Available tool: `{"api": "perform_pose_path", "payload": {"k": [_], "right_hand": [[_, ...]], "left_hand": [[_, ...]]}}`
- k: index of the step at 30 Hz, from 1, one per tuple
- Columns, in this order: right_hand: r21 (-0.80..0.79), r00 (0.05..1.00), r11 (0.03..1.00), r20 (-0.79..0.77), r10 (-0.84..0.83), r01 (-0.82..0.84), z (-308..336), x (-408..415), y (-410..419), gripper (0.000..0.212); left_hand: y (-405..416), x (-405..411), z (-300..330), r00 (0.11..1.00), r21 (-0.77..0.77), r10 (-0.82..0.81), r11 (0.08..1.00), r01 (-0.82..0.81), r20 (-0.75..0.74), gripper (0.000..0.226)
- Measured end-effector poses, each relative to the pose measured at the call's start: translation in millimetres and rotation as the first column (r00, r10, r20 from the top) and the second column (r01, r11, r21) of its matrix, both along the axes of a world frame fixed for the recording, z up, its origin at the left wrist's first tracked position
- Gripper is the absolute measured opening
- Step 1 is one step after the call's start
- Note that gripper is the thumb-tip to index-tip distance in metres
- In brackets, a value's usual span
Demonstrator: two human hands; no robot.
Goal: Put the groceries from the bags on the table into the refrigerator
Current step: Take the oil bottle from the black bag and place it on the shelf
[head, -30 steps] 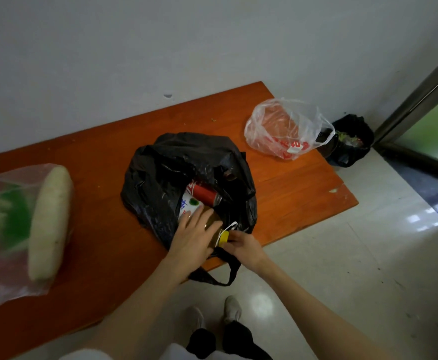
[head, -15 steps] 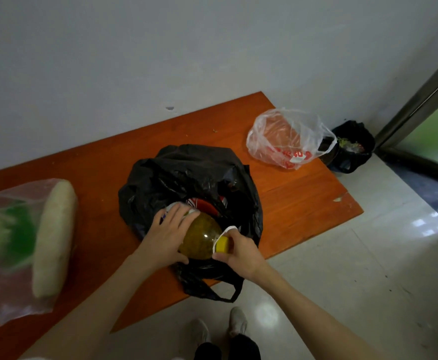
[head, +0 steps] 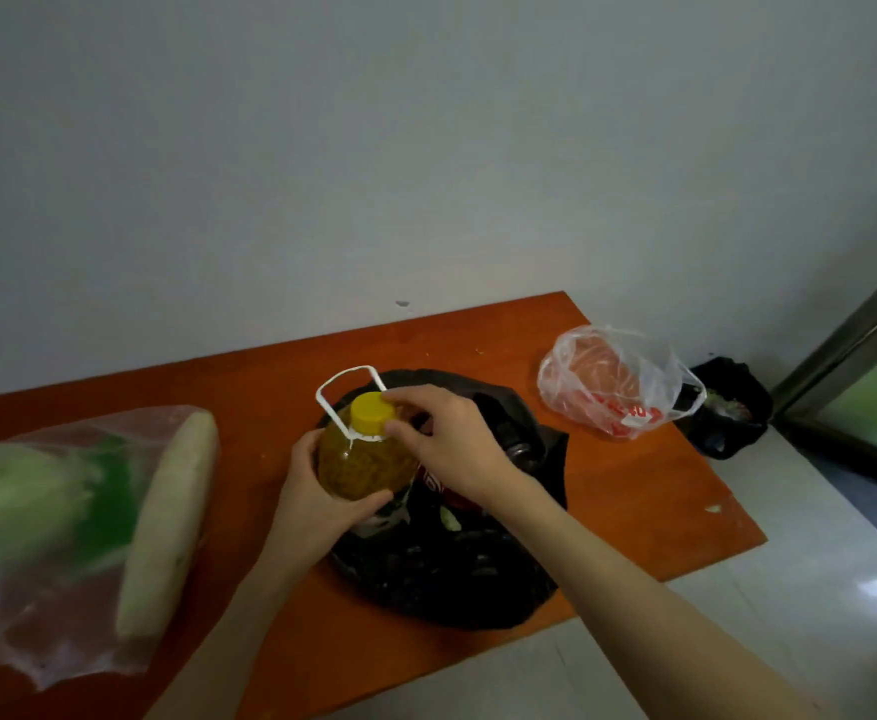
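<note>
A yellow oil bottle [head: 363, 467] with a yellow cap and a raised white carry handle stands upright above the open black bag [head: 441, 569] on the orange table [head: 608, 491]. My left hand [head: 322, 498] wraps around the bottle's body from the left. My right hand [head: 449, 441] grips its neck just below the cap. A red can and other items show inside the black bag, partly hidden by the bottle and my right arm.
A clear bag [head: 62, 537] with a white radish [head: 166, 522] and green cabbage lies at the left. A clear bag with red print [head: 618, 381] sits at the table's far right. A black bin [head: 727, 407] stands on the floor beyond it, beside a door frame.
Both hands have lifted the oil bottle out of the black bag and turned it upright. Its white handle now stands up. The camera has tilted upward.
</note>
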State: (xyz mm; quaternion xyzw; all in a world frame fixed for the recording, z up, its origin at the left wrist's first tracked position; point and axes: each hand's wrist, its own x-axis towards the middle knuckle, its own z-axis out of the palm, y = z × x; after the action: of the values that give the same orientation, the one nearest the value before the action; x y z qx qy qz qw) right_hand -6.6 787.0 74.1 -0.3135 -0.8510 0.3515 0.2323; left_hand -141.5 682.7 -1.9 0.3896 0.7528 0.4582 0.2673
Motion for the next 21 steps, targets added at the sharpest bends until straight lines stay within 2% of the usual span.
{"api": "perform_pose_path", "payload": {"k": [2,5,8,12,15,21], "right_hand": [[-0.192,0.996,0.981,-0.078,-0.051,0.036,-18.0,-8.7,-6.0,0.036],[-0.322,1.000,0.947,0.006,0.008,-0.006,-57.0,-14.8,-14.3,0.056],[-0.359,0.997,0.933,0.052,0.049,-0.027,-80.3,-13.2,-15.5,0.074],[-0.427,0.992,0.902,0.073,0.104,-0.064,-91.0,-14.8,-13.5,0.083],[-0.494,0.989,0.863,0.035,0.142,-0.106,-100.2,-24.9,-15.0,0.088],[-0.584,0.992,0.807,0.028,0.127,-0.086,-109.3,-28.9,-5.9,0.093]], "left_hand": [[-4.3,-13.5,-6.1,0.993,0.002,0.087,0.996,-0.087,0.082,0.103],[-10.9,-31.3,-13.6,0.981,-0.009,0.117,0.993,-0.118,0.154,0.109],[-13.2,-29.8,-15.4,0.982,-0.004,0.032,0.999,-0.032,0.185,0.113],[-9.9,-35.0,-19.7,0.973,0.007,-0.076,0.997,0.076,0.217,0.103],[-14.5,-48.4,-27.7,0.954,-0.053,-0.167,0.981,0.185,0.248,0.112],[-13.1,-55.4,-36.3,0.941,-0.041,-0.194,0.976,0.213,0.276,0.101]]}}
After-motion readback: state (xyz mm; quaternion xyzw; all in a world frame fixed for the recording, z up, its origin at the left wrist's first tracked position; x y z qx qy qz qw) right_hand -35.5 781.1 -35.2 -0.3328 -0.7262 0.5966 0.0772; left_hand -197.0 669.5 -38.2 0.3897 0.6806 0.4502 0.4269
